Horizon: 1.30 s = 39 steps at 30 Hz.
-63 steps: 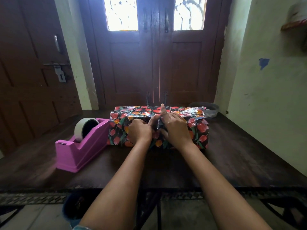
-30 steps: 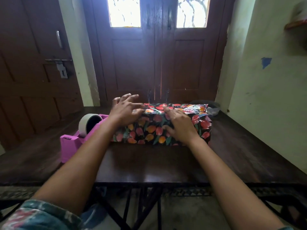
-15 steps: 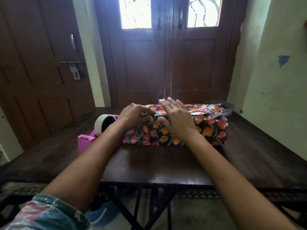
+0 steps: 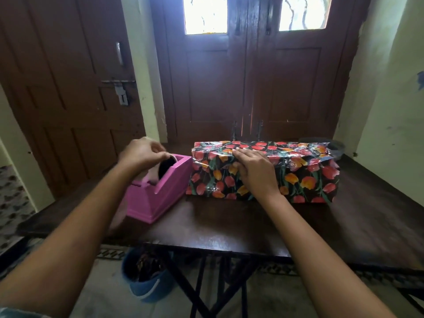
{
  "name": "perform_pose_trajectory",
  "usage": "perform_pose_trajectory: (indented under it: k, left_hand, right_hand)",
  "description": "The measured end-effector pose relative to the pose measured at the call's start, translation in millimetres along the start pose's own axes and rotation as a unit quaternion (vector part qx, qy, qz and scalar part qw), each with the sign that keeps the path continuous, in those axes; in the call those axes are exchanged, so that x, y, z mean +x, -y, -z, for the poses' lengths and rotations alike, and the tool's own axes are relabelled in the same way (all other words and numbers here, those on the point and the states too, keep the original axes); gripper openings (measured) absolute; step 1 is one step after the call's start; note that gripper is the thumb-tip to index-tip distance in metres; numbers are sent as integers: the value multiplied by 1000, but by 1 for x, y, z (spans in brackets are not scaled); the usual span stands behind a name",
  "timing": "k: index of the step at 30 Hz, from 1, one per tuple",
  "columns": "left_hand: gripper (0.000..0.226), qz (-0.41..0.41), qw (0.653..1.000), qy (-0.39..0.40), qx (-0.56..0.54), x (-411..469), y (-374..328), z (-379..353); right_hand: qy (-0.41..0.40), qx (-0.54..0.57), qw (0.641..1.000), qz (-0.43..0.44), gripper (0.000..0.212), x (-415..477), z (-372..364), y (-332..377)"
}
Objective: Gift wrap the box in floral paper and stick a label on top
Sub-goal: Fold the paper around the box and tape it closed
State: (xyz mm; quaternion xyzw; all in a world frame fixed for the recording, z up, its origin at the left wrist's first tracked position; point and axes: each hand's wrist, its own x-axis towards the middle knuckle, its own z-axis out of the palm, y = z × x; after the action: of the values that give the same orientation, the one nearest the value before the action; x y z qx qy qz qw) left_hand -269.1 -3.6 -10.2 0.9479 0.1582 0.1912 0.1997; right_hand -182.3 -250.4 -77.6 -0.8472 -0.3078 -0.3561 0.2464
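Observation:
A long box (image 4: 305,175) wrapped in black paper with red and orange tulips lies on the dark wooden table (image 4: 229,226). My right hand (image 4: 254,173) rests flat over its front upper edge, fingers apart, pressing the paper down. To the box's left stands a pink tape dispenser (image 4: 158,193) with a tape roll (image 4: 160,171) in it. My left hand (image 4: 143,153) is over the roll, its fingertips pinched at the roll's top. Whether tape sits between the fingers is hidden. No label is visible.
A dark bowl-like container (image 4: 335,145) sits behind the box's right end, by the wall. Brown double doors (image 4: 247,76) stand right behind the table. A blue bucket (image 4: 144,274) sits on the floor under the table's front edge.
My left hand has left the box top and moved left onto the tape roll. My right hand stays on the box. The camera has swung left.

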Motion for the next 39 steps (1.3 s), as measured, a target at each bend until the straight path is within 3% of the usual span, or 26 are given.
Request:
perform_pose_trajectory:
  k: [3, 5, 8, 16, 22, 28, 36, 39]
  left_hand:
    - [32, 104, 990, 85, 33, -8, 20, 20]
    - [36, 160, 978, 134, -14, -15, 29, 26]
    - [38, 189, 960, 199, -59, -23, 33, 24]
    - [16, 258, 917, 172, -249, -33, 36, 18]
    - [32, 285, 890, 115, -336, -42, 40, 9]
    - [21, 279, 833, 44, -476, -54, 44, 10]
    - [11, 234, 786, -53, -570, -77, 53, -8]
    - [12, 243, 785, -59, -567, -84, 63, -17]
  right_hand:
    - [12, -4, 1000, -6, 32, 1, 1, 1]
    - [16, -1, 1000, -8, 32, 1, 2, 2]
    - [18, 2, 1000, -11, 33, 1, 2, 1]
    - [24, 3, 1000, -18, 34, 0, -1, 1]
    - [30, 1, 999, -19, 34, -1, 0, 4]
    - [28, 1, 999, -22, 34, -1, -1, 2]
    - [32, -3, 999, -23, 34, -1, -1, 1]
    - [35, -4, 999, -23, 34, 0, -1, 1]
